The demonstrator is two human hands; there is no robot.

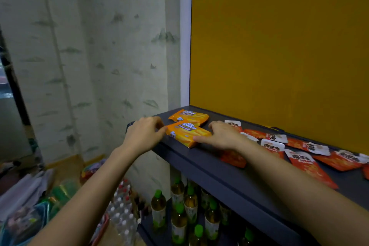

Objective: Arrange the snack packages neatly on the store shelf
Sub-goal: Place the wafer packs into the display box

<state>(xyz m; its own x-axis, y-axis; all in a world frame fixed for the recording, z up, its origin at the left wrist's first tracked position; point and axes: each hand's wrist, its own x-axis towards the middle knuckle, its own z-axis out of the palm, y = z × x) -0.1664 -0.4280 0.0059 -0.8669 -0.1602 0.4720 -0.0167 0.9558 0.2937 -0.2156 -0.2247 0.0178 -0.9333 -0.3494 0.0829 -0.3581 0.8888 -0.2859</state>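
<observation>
Two orange cheese-wafer packages lie at the left end of the dark shelf (209, 168). The near orange package (186, 133) sits between my hands; the far orange package (188, 117) lies just behind it. My left hand (144, 135) pinches the near package's left end with thumb and fingers. My right hand (220, 136) rests on its right end, thumb along the front edge, fingers fairly straight. Several red-and-white snack packets (303, 163) lie scattered flat along the shelf to the right, partly hidden by my right forearm.
An orange back panel (279, 46) rises behind the shelf. A wall with a bamboo pattern (89, 56) stands to the left. Green-capped tea bottles (179, 215) fill the shelf below. Packs of water bottles (121, 205) and bagged goods lie on the floor at lower left.
</observation>
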